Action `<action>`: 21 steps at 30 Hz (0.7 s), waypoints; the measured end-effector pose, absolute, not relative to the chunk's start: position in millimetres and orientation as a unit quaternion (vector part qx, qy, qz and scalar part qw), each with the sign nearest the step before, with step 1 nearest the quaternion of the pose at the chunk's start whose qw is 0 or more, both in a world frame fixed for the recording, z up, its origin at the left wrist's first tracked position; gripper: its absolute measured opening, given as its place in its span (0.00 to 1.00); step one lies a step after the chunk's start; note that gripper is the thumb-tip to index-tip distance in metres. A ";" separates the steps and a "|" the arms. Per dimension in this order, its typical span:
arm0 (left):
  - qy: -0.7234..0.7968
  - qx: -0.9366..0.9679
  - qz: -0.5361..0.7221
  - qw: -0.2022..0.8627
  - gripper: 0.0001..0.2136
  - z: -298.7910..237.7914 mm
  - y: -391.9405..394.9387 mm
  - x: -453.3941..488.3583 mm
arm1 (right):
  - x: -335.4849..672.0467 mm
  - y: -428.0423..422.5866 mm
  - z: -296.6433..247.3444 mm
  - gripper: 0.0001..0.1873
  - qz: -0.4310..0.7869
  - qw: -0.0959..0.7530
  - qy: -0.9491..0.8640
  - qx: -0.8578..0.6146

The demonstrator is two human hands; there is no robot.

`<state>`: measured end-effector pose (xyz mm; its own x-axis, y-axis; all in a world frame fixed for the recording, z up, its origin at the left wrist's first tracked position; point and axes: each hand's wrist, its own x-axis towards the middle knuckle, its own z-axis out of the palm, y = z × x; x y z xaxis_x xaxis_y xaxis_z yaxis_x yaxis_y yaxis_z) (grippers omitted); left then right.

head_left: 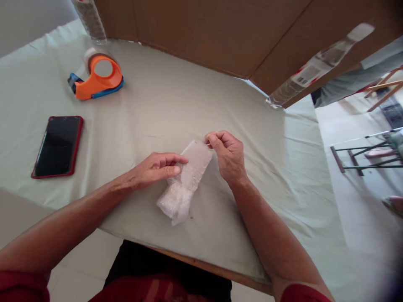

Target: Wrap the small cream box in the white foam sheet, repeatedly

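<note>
Right hand (231,157) pinched on thin white strip (208,144) at translucent packet (188,181), left hand (153,168) touching packet, thumb and forefinger apart

Upper-left dispenser (94,86) is orange, blue; left phone (57,146) black, case (78,147) red; centre wrap (189,180) whitish; top box (201,37) brown.

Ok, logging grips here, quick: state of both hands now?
Left hand: partly open, touching the left edge of the whitish plastic packet.
Right hand: closed, pinching a thin pale strip near the packet's far end.
</note>
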<state>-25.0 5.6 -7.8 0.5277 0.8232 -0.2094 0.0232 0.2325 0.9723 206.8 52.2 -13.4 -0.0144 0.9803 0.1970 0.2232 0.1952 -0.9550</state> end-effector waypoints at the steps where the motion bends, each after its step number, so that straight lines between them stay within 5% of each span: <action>1: 0.390 0.523 0.314 0.690 0.20 -10.6 6.2 -25.1 | 208.1 51.9 -11.3 0.08 0.378 0.494 -0.598 -0.506; 6: 0.384 0.415 0.414 0.714 0.20 -21.5 11.0 -25.1 | 208.0 39.2 17.0 0.09 0.309 0.515 -0.632 -0.490; 15: 0.329 0.439 0.414 0.726 0.23 -20.1 10.8 -26.3 | 181.6 19.0 6.1 0.23 0.282 0.268 -0.740 -0.549; 21: 0.340 0.417 0.455 0.709 0.21 -19.7 13.8 -27.3 | 190.1 32.3 -7.6 0.14 0.376 0.360 -0.671 -0.529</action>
